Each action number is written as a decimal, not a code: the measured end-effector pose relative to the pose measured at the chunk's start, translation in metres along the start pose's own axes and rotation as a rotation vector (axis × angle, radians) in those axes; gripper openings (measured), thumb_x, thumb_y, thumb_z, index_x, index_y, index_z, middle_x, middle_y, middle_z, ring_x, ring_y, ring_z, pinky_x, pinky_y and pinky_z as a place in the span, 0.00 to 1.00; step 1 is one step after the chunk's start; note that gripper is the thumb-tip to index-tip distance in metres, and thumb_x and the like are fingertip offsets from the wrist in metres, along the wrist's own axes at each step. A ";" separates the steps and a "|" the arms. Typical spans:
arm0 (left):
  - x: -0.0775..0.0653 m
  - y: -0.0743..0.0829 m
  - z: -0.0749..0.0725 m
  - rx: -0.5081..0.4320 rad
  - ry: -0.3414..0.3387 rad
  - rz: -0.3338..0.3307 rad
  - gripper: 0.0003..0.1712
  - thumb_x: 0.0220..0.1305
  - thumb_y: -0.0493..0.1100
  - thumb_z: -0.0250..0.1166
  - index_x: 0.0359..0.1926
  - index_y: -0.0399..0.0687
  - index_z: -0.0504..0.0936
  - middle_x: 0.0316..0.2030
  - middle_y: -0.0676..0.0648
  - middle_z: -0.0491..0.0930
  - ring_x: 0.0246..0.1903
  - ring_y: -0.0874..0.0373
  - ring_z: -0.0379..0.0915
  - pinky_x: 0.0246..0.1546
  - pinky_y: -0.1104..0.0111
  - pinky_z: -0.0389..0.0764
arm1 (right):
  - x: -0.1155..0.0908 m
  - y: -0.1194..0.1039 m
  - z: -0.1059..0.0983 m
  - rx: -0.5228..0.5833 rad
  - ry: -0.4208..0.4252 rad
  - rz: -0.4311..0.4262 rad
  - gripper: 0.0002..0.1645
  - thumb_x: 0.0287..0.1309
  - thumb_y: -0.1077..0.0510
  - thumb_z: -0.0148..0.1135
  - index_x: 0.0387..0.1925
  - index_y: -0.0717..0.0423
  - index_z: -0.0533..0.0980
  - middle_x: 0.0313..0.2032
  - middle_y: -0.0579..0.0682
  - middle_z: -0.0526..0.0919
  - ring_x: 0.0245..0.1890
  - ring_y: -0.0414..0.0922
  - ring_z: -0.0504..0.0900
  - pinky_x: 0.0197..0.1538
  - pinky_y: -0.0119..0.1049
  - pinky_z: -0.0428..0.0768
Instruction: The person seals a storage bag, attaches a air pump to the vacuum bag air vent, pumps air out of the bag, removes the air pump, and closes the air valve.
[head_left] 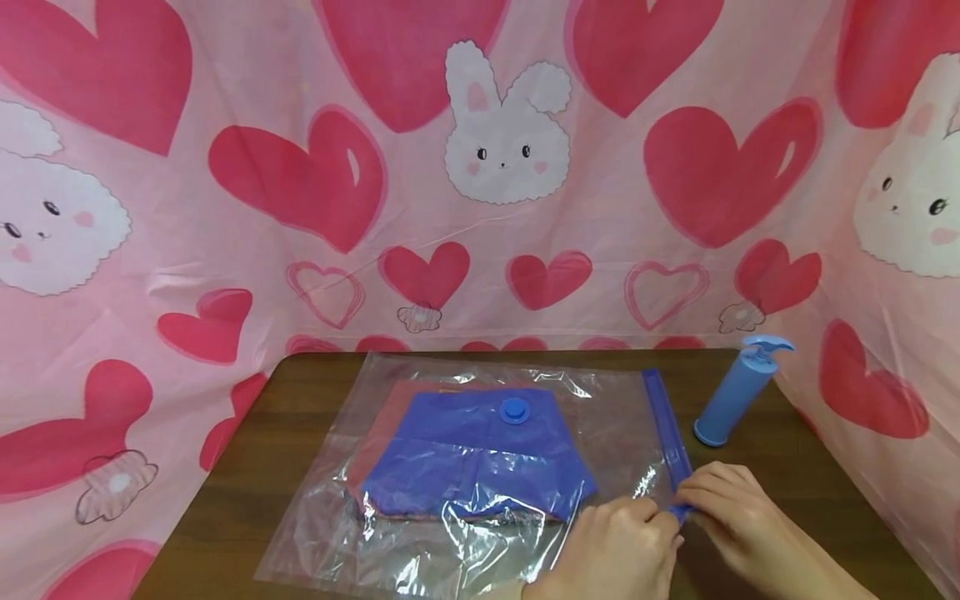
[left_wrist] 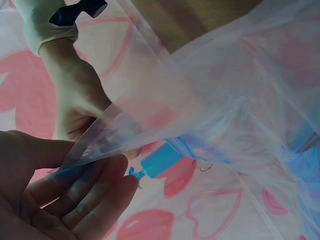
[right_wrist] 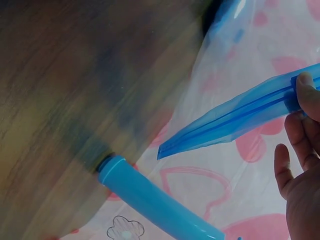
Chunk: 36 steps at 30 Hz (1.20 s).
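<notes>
My right grip point(head_left: 727, 507) (nearer): pinches blue seal strip point(head_left: 666, 421) | axis: 11-to-5 o'clock, extending toward 11 | my left grip point(head_left: 621, 542): pinches bag point(head_left: 618, 421) edge

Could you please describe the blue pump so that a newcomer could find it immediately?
Start at the far right corner of the brown wooden table. There, to the right of the blue zip strip on the clear plastic bag, stands the blue hand pump. Unlike the thin strip beside it, it is a tall cylinder topped with a T-shaped handle.
</notes>
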<state>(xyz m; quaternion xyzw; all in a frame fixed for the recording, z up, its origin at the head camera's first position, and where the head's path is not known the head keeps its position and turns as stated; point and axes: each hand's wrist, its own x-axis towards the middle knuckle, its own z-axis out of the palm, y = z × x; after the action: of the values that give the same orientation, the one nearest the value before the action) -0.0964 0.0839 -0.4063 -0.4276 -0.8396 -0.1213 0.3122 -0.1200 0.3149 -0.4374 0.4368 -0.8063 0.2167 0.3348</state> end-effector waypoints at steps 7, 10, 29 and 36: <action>0.003 0.002 0.000 -0.002 -0.012 -0.024 0.07 0.60 0.49 0.75 0.28 0.58 0.86 0.26 0.62 0.78 0.23 0.71 0.75 0.20 0.81 0.69 | 0.002 -0.004 -0.005 -0.007 -0.029 0.019 0.29 0.84 0.46 0.45 0.40 0.57 0.86 0.40 0.41 0.85 0.44 0.40 0.77 0.63 0.26 0.63; 0.005 0.002 0.002 -0.004 -0.028 -0.031 0.08 0.57 0.48 0.76 0.26 0.59 0.84 0.25 0.62 0.78 0.22 0.71 0.74 0.19 0.80 0.68 | 0.004 -0.006 -0.006 -0.008 -0.033 0.011 0.29 0.84 0.46 0.44 0.39 0.58 0.86 0.40 0.41 0.85 0.44 0.40 0.77 0.63 0.26 0.63; 0.006 -0.001 0.008 0.051 0.009 0.023 0.08 0.52 0.50 0.78 0.25 0.61 0.85 0.26 0.62 0.78 0.24 0.71 0.76 0.20 0.80 0.68 | 0.009 -0.007 -0.004 -0.026 -0.016 -0.019 0.29 0.84 0.49 0.41 0.39 0.58 0.86 0.39 0.42 0.85 0.43 0.41 0.78 0.64 0.27 0.62; 0.005 -0.002 0.011 0.095 0.081 0.036 0.11 0.43 0.52 0.78 0.23 0.62 0.82 0.24 0.63 0.77 0.22 0.70 0.74 0.19 0.79 0.66 | 0.009 -0.002 -0.004 -0.030 -0.044 0.031 0.30 0.85 0.48 0.41 0.38 0.58 0.85 0.40 0.45 0.85 0.45 0.44 0.77 0.66 0.27 0.61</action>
<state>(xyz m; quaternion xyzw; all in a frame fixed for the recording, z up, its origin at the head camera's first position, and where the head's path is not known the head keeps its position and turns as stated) -0.1050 0.0907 -0.4116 -0.4221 -0.8233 -0.0928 0.3679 -0.1204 0.3109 -0.4278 0.4237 -0.8234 0.2000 0.3202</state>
